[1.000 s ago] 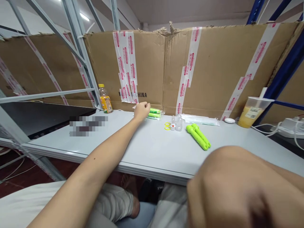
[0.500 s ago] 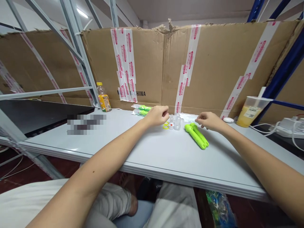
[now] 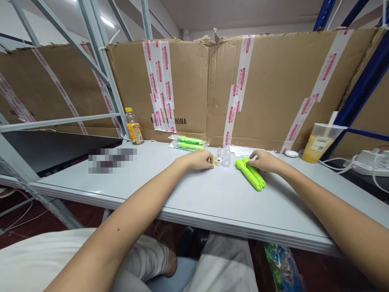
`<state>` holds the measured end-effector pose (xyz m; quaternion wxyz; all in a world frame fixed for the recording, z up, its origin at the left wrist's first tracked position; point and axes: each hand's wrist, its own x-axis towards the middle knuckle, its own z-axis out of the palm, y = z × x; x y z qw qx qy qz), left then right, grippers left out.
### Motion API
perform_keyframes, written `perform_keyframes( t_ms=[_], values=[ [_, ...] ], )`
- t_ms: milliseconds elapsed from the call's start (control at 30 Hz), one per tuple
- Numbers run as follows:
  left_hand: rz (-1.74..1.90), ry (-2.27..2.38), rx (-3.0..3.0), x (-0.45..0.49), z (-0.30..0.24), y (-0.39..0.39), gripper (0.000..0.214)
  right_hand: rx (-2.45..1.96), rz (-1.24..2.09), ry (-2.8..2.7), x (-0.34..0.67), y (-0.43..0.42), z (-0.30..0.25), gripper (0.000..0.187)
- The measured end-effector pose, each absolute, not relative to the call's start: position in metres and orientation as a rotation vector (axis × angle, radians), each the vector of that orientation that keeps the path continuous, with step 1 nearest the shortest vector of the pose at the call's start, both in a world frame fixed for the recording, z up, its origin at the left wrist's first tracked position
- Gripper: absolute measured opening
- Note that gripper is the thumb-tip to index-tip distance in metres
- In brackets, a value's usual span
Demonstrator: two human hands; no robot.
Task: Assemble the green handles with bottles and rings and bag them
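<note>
My left hand (image 3: 199,159) rests low on the table with its fingers curled down beside the thin yellow rings (image 3: 214,160). It covers part of them, and whatever lies in its fingertips is hidden. Just right of the rings stand a small clear piece with a white and red base (image 3: 218,157) and a clear plastic bottle (image 3: 226,157). Two lime-green plastic sticks (image 3: 253,177) with knobbed far ends lie side by side, slanting toward me. My right hand (image 3: 263,160) has its fingers closed at the far part of the rear stick.
Green sticks in clear wrappers (image 3: 189,142) and a white flat packet (image 3: 243,151) lie along the cardboard wall (image 3: 188,89). A juice bottle (image 3: 134,132) stands at back left. A drink cup (image 3: 317,144), a white round case (image 3: 291,154) and cables sit at right.
My left hand has come down to the table beside the rings, uncovering the wrapped sticks behind. My right hand has lowered onto the rear green stick.
</note>
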<state>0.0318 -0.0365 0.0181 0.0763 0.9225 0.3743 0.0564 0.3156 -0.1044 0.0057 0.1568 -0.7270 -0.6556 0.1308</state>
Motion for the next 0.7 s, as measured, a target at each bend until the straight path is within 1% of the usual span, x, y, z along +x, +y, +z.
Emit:
perform_keyframes(
  t_ms=[100, 233, 300, 367, 500, 600, 700],
  values=[
    [0.149, 1.116, 2.741, 0.031, 0.016, -0.035, 0.016, -2.090, 0.344, -1.859, 0.315, -0.104, 0.005, 0.042],
    [0.212, 1.097, 2.701, 0.029, 0.018, -0.034, 0.011, -2.103, 0.316, -1.836, 0.313, -0.103, 0.003, 0.048],
    [0.372, 1.093, 2.687, 0.027, 0.020, -0.033, 0.009, -2.094, 0.322, -1.853, 0.314, -0.101, 0.001, 0.050],
    [0.615, 1.078, 2.666, 0.025, 0.022, -0.029, 0.009, -2.085, 0.316, -1.875, 0.317, -0.099, 0.000, 0.049],
    [1.063, 1.002, 2.606, 0.026, 0.025, -0.022, 0.009, -2.063, 0.181, -1.823, 0.324, -0.099, 0.003, 0.043],
    [1.236, 0.888, 2.458, 0.032, 0.026, -0.023, 0.010, -1.871, 0.200, -1.692, 0.322, -0.108, 0.011, 0.044],
    [1.148, 0.789, 2.117, 0.041, 0.027, -0.032, 0.015, -1.542, 0.182, -1.767, 0.309, -0.123, 0.021, 0.046]
  ],
)
